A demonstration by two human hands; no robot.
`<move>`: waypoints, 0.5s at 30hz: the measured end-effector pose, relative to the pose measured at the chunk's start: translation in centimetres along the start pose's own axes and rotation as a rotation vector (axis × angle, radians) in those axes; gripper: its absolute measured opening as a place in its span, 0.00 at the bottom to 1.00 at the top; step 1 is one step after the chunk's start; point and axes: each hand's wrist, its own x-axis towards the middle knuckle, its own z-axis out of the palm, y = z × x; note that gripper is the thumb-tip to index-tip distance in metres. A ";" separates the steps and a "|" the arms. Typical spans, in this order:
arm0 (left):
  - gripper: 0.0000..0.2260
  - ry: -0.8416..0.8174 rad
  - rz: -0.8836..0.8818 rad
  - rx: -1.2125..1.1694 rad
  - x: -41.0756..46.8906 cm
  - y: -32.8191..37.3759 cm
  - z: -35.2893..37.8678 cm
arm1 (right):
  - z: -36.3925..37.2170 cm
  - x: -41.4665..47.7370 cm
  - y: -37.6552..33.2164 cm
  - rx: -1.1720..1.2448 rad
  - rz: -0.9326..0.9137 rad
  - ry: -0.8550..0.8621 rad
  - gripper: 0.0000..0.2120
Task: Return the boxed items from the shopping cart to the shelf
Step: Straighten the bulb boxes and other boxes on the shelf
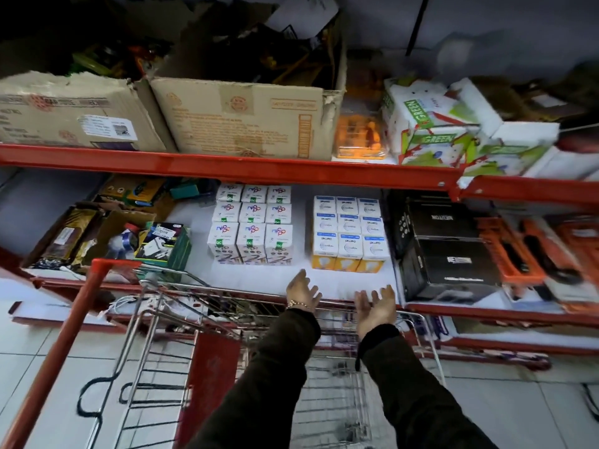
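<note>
Both hands are empty and spread, reaching forward over the far end of the shopping cart point(246, 322) toward the shelf point(291, 280). The left hand point(302, 291) has its fingers apart and slightly curled, a beaded bracelet point(299, 304) at the wrist above a dark sleeve. The right hand point(376, 306) is turned palm up, fingers loosely splayed, and grips nothing either. They sit near each other but apart, just above the red front edge of the shelf.

Just beyond the fingertips, the boxed items stand on the white shelf board in two neat blocks, each three across and three deep. The white boxes with green squares point(251, 226) are on the left; the white-and-yellow bulb boxes point(350, 233) are on the right (a bare strip of shelf runs between the blocks).

Black cartons point(444, 251) stand just beside the bulb boxes on the right. On the left lies a clutter of opened packs, too blurred to name. Above, large cardboard boxes point(240, 115) rest on the upper red shelf rail point(227, 166). The wire basket, as far as it shows below the arms, holds no visible boxes.
</note>
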 end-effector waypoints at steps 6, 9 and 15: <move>0.18 -0.131 -0.114 0.159 -3.4 -8.4 7.8 | -5.8 2.8 -10.6 -0.015 -0.180 0.169 0.09; 0.21 -0.169 -0.072 0.269 -4.5 -11.7 11.6 | -7.8 5.6 -15.9 -0.346 -0.257 0.170 0.17; 0.25 -0.193 0.288 0.695 -4.4 -14.3 15.8 | -8.3 9.1 -20.7 -0.762 -0.530 0.045 0.23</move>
